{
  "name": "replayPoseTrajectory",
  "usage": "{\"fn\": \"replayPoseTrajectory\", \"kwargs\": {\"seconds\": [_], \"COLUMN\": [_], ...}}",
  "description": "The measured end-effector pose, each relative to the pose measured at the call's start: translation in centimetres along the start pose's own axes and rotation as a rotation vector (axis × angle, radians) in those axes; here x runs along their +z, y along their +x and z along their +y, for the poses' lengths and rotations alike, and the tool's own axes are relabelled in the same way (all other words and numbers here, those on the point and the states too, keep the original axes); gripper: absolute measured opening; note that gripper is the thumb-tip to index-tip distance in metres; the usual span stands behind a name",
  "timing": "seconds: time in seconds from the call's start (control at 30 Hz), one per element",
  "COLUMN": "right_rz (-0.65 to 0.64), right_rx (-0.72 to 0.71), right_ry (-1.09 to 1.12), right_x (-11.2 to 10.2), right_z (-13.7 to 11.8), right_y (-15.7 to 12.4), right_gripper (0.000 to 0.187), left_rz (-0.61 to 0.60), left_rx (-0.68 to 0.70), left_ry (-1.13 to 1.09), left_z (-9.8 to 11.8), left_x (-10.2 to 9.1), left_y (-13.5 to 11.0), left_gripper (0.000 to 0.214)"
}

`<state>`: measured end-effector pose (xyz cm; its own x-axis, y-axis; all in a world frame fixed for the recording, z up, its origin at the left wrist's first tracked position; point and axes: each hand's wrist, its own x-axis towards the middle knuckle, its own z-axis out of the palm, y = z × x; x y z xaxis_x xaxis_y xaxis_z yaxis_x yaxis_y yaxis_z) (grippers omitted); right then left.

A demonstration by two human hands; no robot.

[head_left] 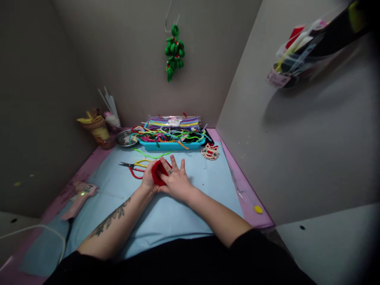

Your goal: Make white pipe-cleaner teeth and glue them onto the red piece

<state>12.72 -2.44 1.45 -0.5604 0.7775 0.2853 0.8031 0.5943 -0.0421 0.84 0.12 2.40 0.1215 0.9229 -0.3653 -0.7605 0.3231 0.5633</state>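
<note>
At the centre of the blue sheet (213,198), the left hand (148,178) curls around a soft red piece (154,174), its fingertips hidden behind it. The right hand (179,185), ringed, fans its fingers with one pressed onto the red piece; whether its thumb pinches the lower edge, I cannot tell. The hands cover much of the piece, so its full shape is unclear.

From there, scissors (132,166) lie between nine and ten o'clock, handle ends close to the left hand. A lime-green strand (154,157) curves just beyond, towards twelve, before a turquoise tray (172,147) whose tangled strands mask its inside. A crocheted face ornament (210,152) sits at two o'clock, a metal dish (119,140) at ten. Towards nine rests a pink glue gun (84,195), its nozzle end indistinct.

High at twelve hangs a green looped cluster (174,51). Far out at two, a wall container (278,78) is blurred, partly covered by a dark shape cut off by the frame.
</note>
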Motion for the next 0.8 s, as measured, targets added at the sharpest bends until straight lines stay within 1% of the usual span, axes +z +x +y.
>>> {"fn": "replayPoseTrajectory", "kwargs": {"seconds": [0.17, 0.23, 0.3, 0.37, 0.43, 0.47, 0.5, 0.53, 0.63, 0.7, 0.73, 0.8], "right_rz": [-0.014, -0.02, -0.012, -0.007, -0.011, -0.011, -0.007, 0.001, 0.022, 0.027, 0.025, 0.015], "right_rx": [0.005, 0.014, 0.019, 0.008, -0.009, -0.016, -0.021, -0.022, -0.001, 0.027, 0.035, 0.031], "right_ry": [0.007, 0.014, 0.025, 0.038, 0.053, 0.063, 0.075, 0.086, 0.102, 0.087, 0.074, 0.048], "right_x": [0.0, -0.1, -0.2, -0.4, -0.5, -0.5, -0.5, -0.5, -0.3, -0.1, -0.1, -0.1], "right_z": [0.0, 0.3, 0.7, 1.1, 1.4, 1.5, 1.4, 1.4, 0.9, 0.7, 0.7, 0.7], "right_y": [0.1, 0.1, 0.0, -0.1, -0.3, -0.3, -0.3, -0.3, -0.2, -0.1, -0.1, -0.1], "right_gripper": [0.07, 0.064, 0.054, 0.047, 0.048, 0.048, 0.049, 0.052, 0.06, 0.055, 0.051, 0.047], "left_rz": [0.052, 0.073, 0.063, 0.026, -0.009, -0.016, -0.015, -0.011, -0.011, -0.027, -0.037, -0.045], "left_rx": [0.004, 0.027, 0.053, 0.012, -0.099, -0.137, -0.146, -0.127, 0.017, 0.088, 0.102, 0.089], "left_ry": [0.026, 0.013, -0.013, -0.012, 0.031, 0.053, 0.063, 0.061, 0.015, -0.009, -0.012, -0.006], "left_z": [-0.2, 0.0, 0.5, 1.2, 1.7, 1.8, 1.8, 1.7, 1.0, 0.6, 0.5, 0.4], "left_x": [0.1, -0.1, -0.4, -0.7, -0.9, -1.0, -1.0, -1.0, -0.8, -0.7, -0.7, -0.8], "left_y": [0.1, 0.4, 0.6, 0.8, 0.9, 0.9, 0.8, 0.8, 0.8, 0.9, 0.9, 0.9], "left_gripper": [0.021, 0.022, 0.024, 0.027, 0.032, 0.035, 0.035, 0.034, 0.029, 0.026, 0.025, 0.025]}}
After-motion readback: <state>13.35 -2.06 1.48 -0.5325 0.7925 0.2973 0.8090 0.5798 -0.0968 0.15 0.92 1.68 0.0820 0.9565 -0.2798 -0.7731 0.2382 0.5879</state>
